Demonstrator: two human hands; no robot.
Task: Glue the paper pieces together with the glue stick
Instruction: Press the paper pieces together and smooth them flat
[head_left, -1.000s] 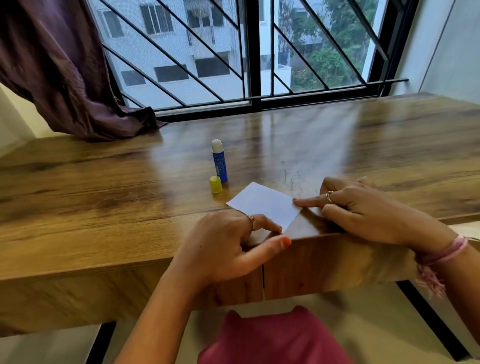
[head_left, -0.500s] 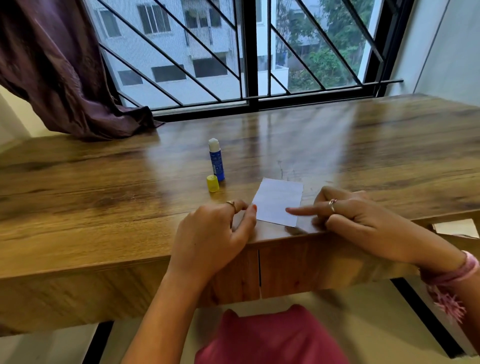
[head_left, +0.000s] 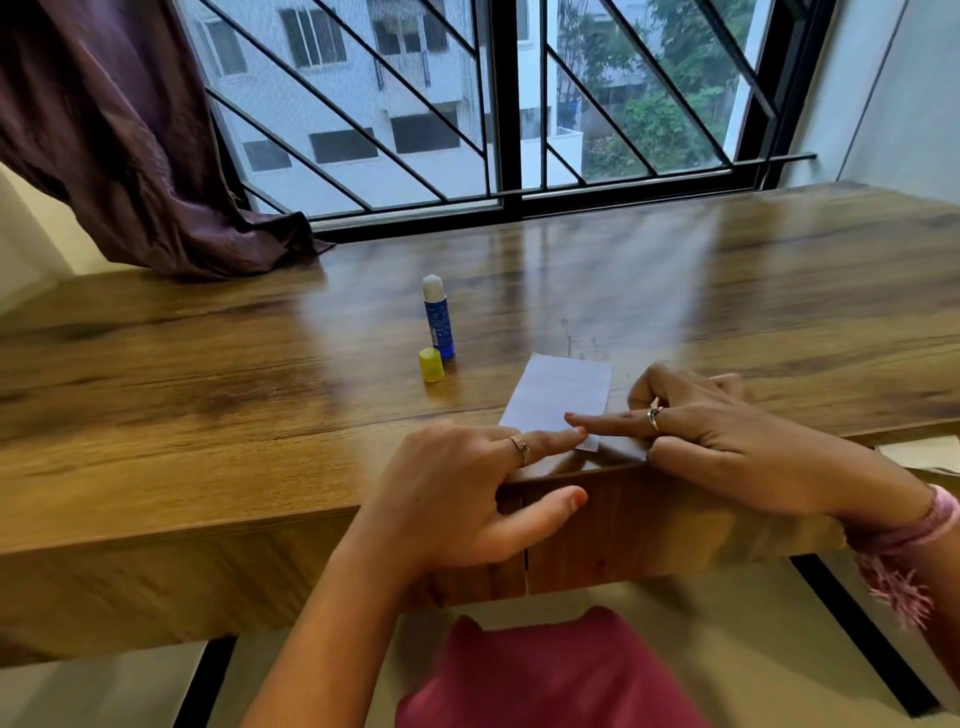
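Note:
A white paper piece (head_left: 560, 395) lies flat near the front edge of the wooden table (head_left: 208, 374). My left hand (head_left: 457, 488) reaches over the edge, its straight fingers pressing the paper's near corner, thumb hanging off the front. My right hand (head_left: 717, 431) lies beside the paper on the right, its straight index finger pressing the same near edge, other fingers curled. The blue glue stick (head_left: 439, 325) stands uncapped to the left behind the paper, its yellow cap (head_left: 431, 365) beside it.
A purple curtain (head_left: 130, 140) drapes onto the table's back left corner. A barred window (head_left: 493, 104) runs along the back. A pale paper or card (head_left: 924, 452) shows below the table edge at the far right. A pink garment (head_left: 545, 675) lies under me.
The paper has turned from a diagonal to nearly square with the table edge. My left hand has uncurled and laid its fingers on the paper's near corner, meeting my right index finger.

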